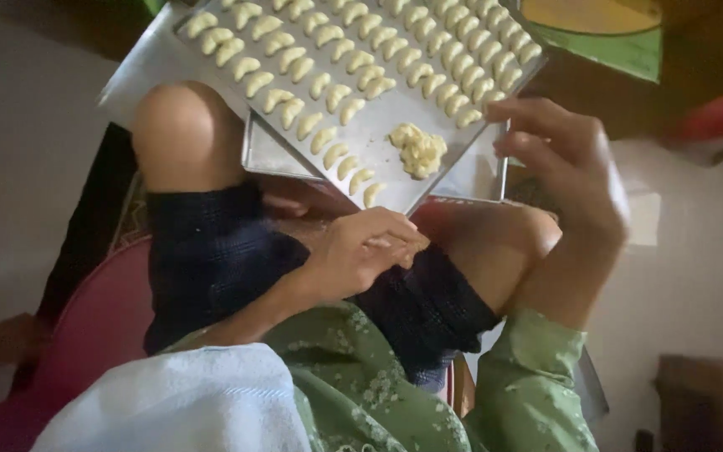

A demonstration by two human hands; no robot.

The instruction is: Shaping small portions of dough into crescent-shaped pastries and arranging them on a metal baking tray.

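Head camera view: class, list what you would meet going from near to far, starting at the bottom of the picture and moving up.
White cloth → green floral sleeve → left hand, fingers curled together → lump of pale dough on the metal baking tray → rows of crescent-shaped dough pieces.

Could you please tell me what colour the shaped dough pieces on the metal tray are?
Pale cream-yellow dough pieces, seen in the head view.

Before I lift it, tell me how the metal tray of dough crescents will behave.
The tray looks thin and rigid, so probably stiff but light. It rests tilted across the knees, so it may tip or slide. The crescents lie loose in rows on smooth metal; they look soft and would likely shift or deform if jolted, like the dough heap.
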